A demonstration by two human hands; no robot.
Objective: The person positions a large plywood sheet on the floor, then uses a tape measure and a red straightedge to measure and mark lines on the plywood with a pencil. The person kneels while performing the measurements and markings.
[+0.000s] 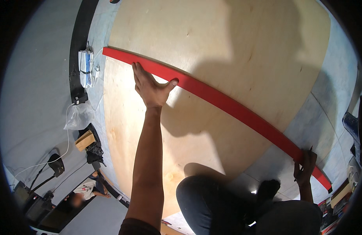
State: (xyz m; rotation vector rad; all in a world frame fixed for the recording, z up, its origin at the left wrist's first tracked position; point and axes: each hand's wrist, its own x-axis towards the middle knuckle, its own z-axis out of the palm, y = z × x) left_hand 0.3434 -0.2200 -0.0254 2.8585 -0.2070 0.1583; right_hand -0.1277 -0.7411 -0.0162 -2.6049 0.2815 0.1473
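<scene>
A long red straight bar (pixel 228 106), like a straightedge, lies slantwise across a pale plywood sheet (pixel 196 35). Its right end reaches past the sheet over the tiled floor. My left hand (pixel 151 88) has its fingers and thumb spread, with their tips against the bar's near side toward its left end. Close to the other end, my right hand (pixel 305 166) has its fingers curled at the bar. A thin dark pointed thing sticks up out of the right hand, perhaps a pen; most of it is hidden.
My bent knee (pixel 202 199) is at the sheet's near edge. Left of the sheet lie a strapped white-and-blue bundle (pixel 86 68), a clear plastic bag (pixel 79 116) and a small cardboard box (pixel 85 140). A person (pixel 87 190) is at the lower left. Assorted items crowd the right edge.
</scene>
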